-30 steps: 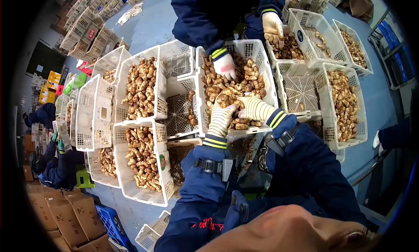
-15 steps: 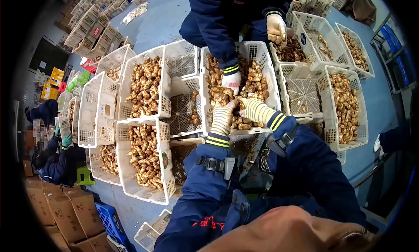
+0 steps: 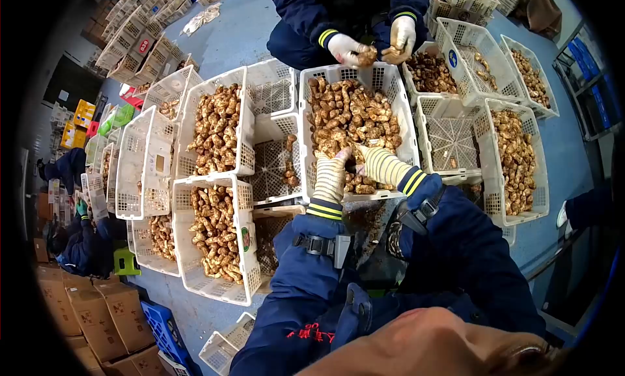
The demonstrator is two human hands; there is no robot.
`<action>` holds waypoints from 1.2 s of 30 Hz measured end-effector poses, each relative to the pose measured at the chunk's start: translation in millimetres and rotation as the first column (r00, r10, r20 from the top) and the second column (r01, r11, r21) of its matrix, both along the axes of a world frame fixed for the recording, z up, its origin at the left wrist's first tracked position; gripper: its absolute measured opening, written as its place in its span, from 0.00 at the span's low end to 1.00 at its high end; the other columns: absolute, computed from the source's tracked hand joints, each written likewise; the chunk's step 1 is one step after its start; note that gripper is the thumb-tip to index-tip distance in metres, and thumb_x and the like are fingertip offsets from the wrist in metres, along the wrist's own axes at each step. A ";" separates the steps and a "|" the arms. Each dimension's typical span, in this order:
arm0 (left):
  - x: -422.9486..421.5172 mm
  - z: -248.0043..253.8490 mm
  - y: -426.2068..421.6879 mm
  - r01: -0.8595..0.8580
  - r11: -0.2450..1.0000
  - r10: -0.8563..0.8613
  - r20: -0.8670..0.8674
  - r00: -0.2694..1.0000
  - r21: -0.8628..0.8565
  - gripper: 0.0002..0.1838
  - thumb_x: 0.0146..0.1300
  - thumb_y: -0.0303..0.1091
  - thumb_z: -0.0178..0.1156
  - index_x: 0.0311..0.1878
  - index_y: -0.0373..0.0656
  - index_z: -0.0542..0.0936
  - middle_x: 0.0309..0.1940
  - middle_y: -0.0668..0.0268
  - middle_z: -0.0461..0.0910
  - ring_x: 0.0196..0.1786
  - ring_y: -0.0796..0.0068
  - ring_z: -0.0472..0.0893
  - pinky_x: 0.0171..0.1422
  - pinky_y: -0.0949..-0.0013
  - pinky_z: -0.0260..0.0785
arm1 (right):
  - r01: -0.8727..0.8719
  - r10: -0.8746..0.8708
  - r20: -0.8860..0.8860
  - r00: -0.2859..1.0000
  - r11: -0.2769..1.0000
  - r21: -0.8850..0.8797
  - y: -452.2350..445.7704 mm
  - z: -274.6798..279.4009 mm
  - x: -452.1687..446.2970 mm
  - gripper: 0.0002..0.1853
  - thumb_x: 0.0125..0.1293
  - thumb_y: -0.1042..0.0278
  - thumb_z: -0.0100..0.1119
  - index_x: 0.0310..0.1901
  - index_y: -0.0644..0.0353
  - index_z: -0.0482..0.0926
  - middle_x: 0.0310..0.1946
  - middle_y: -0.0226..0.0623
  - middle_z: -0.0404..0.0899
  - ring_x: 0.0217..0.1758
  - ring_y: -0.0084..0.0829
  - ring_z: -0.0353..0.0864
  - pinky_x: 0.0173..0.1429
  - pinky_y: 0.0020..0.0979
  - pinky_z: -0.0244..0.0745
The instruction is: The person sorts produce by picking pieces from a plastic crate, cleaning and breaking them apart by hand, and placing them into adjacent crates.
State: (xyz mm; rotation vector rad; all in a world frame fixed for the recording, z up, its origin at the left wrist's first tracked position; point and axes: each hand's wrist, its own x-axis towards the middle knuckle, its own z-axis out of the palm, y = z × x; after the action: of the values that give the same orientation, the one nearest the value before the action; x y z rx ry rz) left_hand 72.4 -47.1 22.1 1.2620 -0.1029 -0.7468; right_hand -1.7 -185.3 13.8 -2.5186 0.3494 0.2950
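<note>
A white plastic crate (image 3: pixel 412 132) in front of me is heaped with brown and cream mushrooms (image 3: pixel 355 112). My left hand (image 3: pixel 331 175), in a cream striped glove, is at the near side of the heap with its fingers curled in. Beside it, my right hand (image 3: pixel 383 166) wears a matching glove, its fingers bent down among the mushrooms. Between my fingertips is a small dark mushroom (image 3: pixel 352 160), mostly covered by the gloves. Across the crate, a co-worker's gloved hands (image 3: pixel 402 36) are raised above the far rim, with a mushroom (image 3: pixel 366 55) in one of them.
More mushroom-filled crates stand left (image 3: pixel 246 246) and right (image 3: pixel 543 181). A crate with few mushrooms (image 3: pixel 267 161) adjoins mine on the left. Cardboard boxes (image 3: pixel 97 311) and a blue pallet (image 3: pixel 166 330) lie at lower left. Another person (image 3: pixel 84 246) works at far left.
The co-worker's hand has left the crate, rising to the far rim with a mushroom, uncovering the heap. My own hands have barely moved.
</note>
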 end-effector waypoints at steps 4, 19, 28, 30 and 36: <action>0.9 6.6 0.1 0.037 0.996 -0.030 -0.086 0.996 0.077 0.20 0.58 0.34 0.66 0.50 0.31 0.76 0.41 0.60 0.82 0.39 0.71 0.81 0.41 0.70 0.74 | -0.016 0.016 -0.005 1.000 0.997 -0.075 -1.1 -7.9 2.7 0.41 0.53 0.52 0.70 0.63 0.69 0.64 0.43 0.59 0.80 0.47 0.53 0.80 0.50 0.42 0.77; -0.1 7.0 0.6 0.089 0.991 -0.080 -0.092 0.992 0.099 0.18 0.58 0.34 0.66 0.48 0.33 0.78 0.41 0.61 0.82 0.41 0.72 0.81 0.47 0.70 0.74 | -0.026 0.023 -0.048 0.999 0.997 -0.070 -11.4 -22.2 -1.7 0.40 0.54 0.51 0.67 0.62 0.69 0.66 0.49 0.58 0.78 0.52 0.52 0.78 0.54 0.41 0.75; -1.4 1.6 -1.2 0.077 0.996 -0.070 -0.123 0.990 0.050 0.13 0.57 0.33 0.66 0.42 0.35 0.81 0.34 0.65 0.82 0.37 0.75 0.80 0.44 0.72 0.73 | -0.109 0.075 -0.187 0.979 0.977 -0.182 -10.2 -18.5 0.2 0.34 0.55 0.42 0.62 0.51 0.69 0.76 0.44 0.55 0.80 0.50 0.50 0.79 0.54 0.41 0.74; 2.2 2.7 -2.6 0.097 0.984 -0.076 -0.141 0.987 0.148 0.16 0.57 0.33 0.67 0.45 0.34 0.79 0.35 0.65 0.82 0.37 0.74 0.80 0.45 0.71 0.73 | -0.087 0.060 -0.155 0.986 0.981 -0.171 -10.3 -20.1 -1.3 0.32 0.55 0.43 0.63 0.49 0.68 0.77 0.43 0.54 0.81 0.49 0.49 0.80 0.53 0.41 0.75; 0.0 4.2 -0.9 0.081 0.993 -0.072 -0.095 0.993 0.091 0.19 0.57 0.32 0.67 0.49 0.33 0.77 0.36 0.63 0.82 0.37 0.73 0.81 0.45 0.70 0.74 | -0.105 0.077 -0.138 0.987 0.972 -0.208 -11.4 -29.0 -1.4 0.31 0.55 0.45 0.63 0.48 0.68 0.78 0.41 0.53 0.82 0.48 0.49 0.80 0.52 0.42 0.75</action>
State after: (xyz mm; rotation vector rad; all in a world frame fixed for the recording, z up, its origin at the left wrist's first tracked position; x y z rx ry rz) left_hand 72.4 -48.0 26.3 1.3169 -0.0416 -0.8831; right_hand -3.1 -196.7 -15.3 -2.7407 0.3314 0.4816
